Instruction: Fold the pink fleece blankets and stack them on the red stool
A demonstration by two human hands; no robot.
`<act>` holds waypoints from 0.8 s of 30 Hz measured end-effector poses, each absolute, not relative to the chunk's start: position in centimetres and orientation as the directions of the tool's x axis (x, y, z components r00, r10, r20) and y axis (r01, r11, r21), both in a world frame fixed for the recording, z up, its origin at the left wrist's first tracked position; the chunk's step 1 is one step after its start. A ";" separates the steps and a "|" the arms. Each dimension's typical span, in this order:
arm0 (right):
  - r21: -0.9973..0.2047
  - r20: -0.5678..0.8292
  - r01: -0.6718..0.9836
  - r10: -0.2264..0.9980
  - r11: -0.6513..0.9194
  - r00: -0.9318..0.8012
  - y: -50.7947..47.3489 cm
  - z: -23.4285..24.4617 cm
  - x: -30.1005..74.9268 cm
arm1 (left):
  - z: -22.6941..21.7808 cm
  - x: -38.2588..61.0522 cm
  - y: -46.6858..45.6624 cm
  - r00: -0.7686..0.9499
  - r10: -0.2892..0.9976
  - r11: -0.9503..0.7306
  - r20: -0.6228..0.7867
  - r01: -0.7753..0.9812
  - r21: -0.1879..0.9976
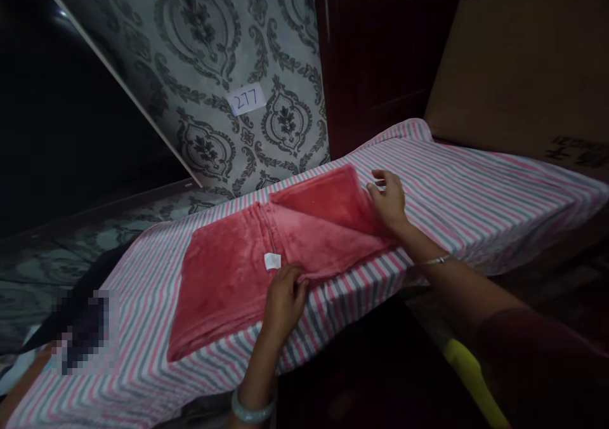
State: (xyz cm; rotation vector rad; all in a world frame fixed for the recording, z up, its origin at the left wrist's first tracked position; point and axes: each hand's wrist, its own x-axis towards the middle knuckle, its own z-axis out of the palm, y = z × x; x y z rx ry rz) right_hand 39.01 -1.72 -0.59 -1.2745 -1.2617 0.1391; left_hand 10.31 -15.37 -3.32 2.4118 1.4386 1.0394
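A pink fleece cloth [228,270] lies partly folded on a striped sheet [476,194] that covers a raised surface. My left hand [284,299] is closed on the cloth's near edge, just below a small white tag [272,261]. My right hand [389,199] pinches the right corner of the folded-over flap [323,197], fingers curled on the fabric. A bracelet sits on each wrist.
A patterned grey wall panel [214,67] with a white label reading 277 [247,99] leans behind. A brown cardboard box [523,67] stands at the right rear. A yellow object [469,369] lies below the surface's edge. A blurred patch sits at lower left.
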 end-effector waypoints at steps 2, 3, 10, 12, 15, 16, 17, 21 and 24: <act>-0.614 0.739 0.605 0.639 0.507 0.215 -4.1 -1.3 39.3 | -3.0 10.5 -15.0 0.261 0.839 -0.498 0.478 0.721 0.481; -0.532 0.764 0.606 0.644 0.591 0.043 -5.7 -1.9 39.3 | -2.9 10.6 -14.8 0.246 0.846 -0.487 0.473 0.718 0.497; -0.384 0.578 0.556 0.661 0.737 -0.478 -10.6 -5.5 40.7 | -2.4 10.5 -14.3 0.144 0.917 -0.362 0.371 0.690 0.627; -0.436 0.571 0.555 0.694 0.709 -0.438 -9.5 -6.0 41.5 | -2.2 10.4 -14.1 0.144 0.931 -0.337 0.336 0.697 0.634; -0.502 0.553 0.562 0.744 0.657 -0.375 -7.9 -6.6 41.8 | -1.8 10.2 -13.4 0.148 0.948 -0.295 0.282 0.741 0.604; -0.519 0.537 0.568 0.761 0.638 -0.364 -7.4 -6.7 41.7 | -1.6 10.2 -13.1 0.141 0.957 -0.267 0.254 0.769 0.581; -0.535 0.517 0.576 0.779 0.618 -0.355 -7.1 -6.9 41.6 | -1.5 10.3 -12.8 0.130 0.967 -0.234 0.221 0.802 0.550; -0.591 0.449 0.622 0.850 0.513 -0.275 -6.6 -7.2 40.7 | -1.2 11.0 -12.1 0.087 0.993 -0.110 0.079 0.929 0.352; -0.601 0.470 0.653 0.865 0.460 -0.176 -6.8 -7.5 40.3 | -1.1 11.4 -12.1 0.070 0.997 -0.073 0.019 0.959 0.273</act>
